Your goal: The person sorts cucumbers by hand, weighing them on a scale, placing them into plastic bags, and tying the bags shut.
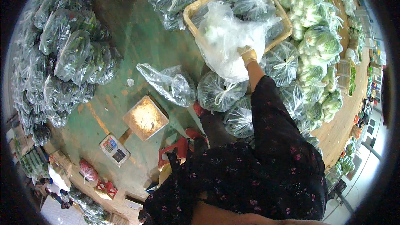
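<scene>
My right hand (248, 55), in a pale yellowish work glove, reaches forward and grips a crumpled translucent plastic bag (225, 37). This bag drapes over the near side of a yellow-rimmed crate (287, 33), and whether anything is inside it I cannot make out. Behind it in the crate lie tied clear bags (254, 6) of dark green produce. My left hand is out of view. Just below the crate, a tied clear bag (221, 91) of greens stands on the floor, and a loose clear bag (168, 84) lies to its left.
A platform scale (146, 118) with its keypad display (114, 149) stands on the green floor at left. Bagged greens (71, 54) pile up far left, bagged cabbages (318, 46) at right. A red stool (177, 152) is beside my legs.
</scene>
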{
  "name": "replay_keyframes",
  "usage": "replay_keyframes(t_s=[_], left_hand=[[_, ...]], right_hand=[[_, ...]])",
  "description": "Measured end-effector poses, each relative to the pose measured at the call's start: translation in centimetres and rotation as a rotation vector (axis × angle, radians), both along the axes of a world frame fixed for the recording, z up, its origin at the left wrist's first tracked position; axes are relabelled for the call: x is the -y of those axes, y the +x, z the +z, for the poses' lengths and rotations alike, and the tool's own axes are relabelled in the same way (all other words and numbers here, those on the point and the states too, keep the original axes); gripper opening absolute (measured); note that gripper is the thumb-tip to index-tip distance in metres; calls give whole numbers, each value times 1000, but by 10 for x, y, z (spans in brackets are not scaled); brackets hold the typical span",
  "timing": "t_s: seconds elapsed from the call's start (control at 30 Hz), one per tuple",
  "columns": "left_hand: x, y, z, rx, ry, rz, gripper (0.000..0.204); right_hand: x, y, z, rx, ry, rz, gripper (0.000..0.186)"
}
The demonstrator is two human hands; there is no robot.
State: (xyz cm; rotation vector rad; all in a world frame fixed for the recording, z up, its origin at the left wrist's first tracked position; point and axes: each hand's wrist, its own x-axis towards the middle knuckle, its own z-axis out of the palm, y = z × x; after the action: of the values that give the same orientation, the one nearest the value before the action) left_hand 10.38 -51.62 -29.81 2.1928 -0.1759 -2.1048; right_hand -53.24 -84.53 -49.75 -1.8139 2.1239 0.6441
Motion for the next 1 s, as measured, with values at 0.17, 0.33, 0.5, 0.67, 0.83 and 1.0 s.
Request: replay_keyframes(t_s=[0.17, 0.33, 0.5, 0.67, 0.83, 1.0], left_hand=[[-4, -10, 4, -24, -56, -1, 28], [-2, -17, 14, -57, -121, -23, 28], [15, -6, 34, -79, -203, -110, 27], [5, -15, 38, -61, -254, -62, 27], [7, -10, 73, -21, -299, -24, 27], [34, -12, 117, 17, -432, -19, 26]], right_hand=[[26, 4, 156, 1070, -587, -939, 30], [21, 5, 265, 1293, -942, -802, 26], [11, -62, 223, -122, -319, 51, 26], [37, -40, 456, 344, -1175, 476, 18], [46, -52, 401, 55, -727, 154, 21], [9, -45, 500, -51, -1016, 205, 29]])
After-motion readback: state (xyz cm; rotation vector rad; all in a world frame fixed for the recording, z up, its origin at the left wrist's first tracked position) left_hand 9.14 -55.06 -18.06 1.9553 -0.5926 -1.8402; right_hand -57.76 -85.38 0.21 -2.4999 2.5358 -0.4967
